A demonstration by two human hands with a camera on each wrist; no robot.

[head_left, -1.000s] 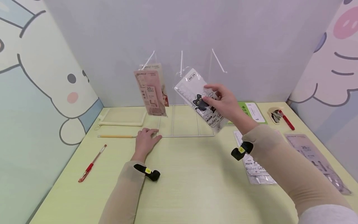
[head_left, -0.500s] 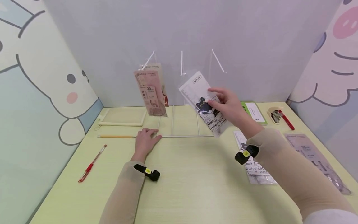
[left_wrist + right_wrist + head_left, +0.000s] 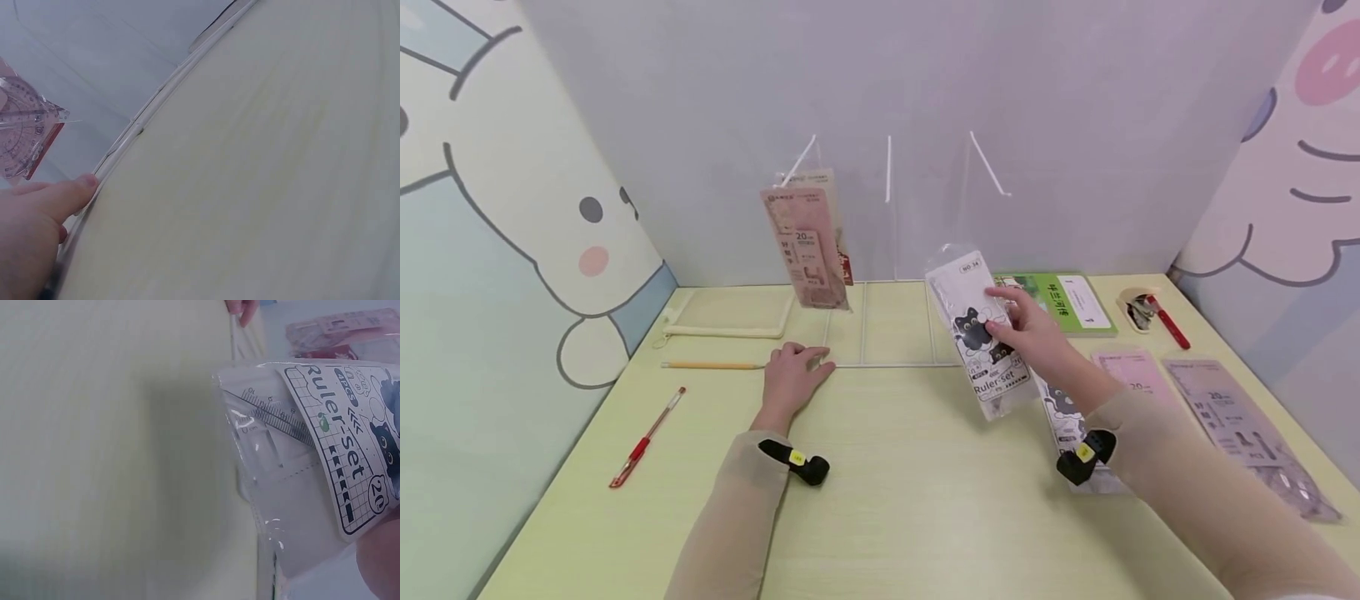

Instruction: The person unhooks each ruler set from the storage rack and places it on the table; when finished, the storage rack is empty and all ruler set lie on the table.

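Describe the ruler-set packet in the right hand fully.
The ruler-set packet is a clear, shiny, plastic-looking sleeve around a white card printed with black cats, "Ruler-set" and "4PCS". A transparent ruler with dark markings shows below the card. It tilts, top leaning left in the head view, above the table; the right hand pinches its right side.

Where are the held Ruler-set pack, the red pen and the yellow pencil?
Held Ruler-set pack (image 3: 976, 335): head view, on its printed card front.
Red pen (image 3: 642, 447): head view, on its red grip.
Yellow pencil (image 3: 711, 365): head view, on its barrel.
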